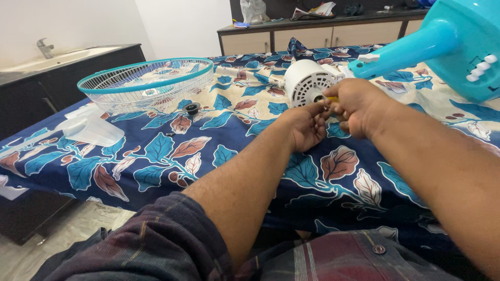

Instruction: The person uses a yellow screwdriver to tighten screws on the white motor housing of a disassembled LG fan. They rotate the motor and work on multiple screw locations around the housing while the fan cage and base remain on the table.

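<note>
A white fan motor housing (308, 79) lies on its side on a blue leaf-patterned cloth (208, 151), joined to a turquoise fan neck and base (448, 41) at the upper right. My right hand (357, 106) is closed around a yellow-handled tool (331, 99) held at the motor's front face. My left hand (304, 126) sits just beside it, its fingertips pinched at the tool's tip near the motor shaft. What the fingers pinch is hidden.
A turquoise and white fan grille (148, 80) rests at the left, with a small black nut (192, 109) beside it. Translucent fan blades (86, 129) lie at the far left. A sink counter (57, 57) and cabinets (312, 31) stand behind.
</note>
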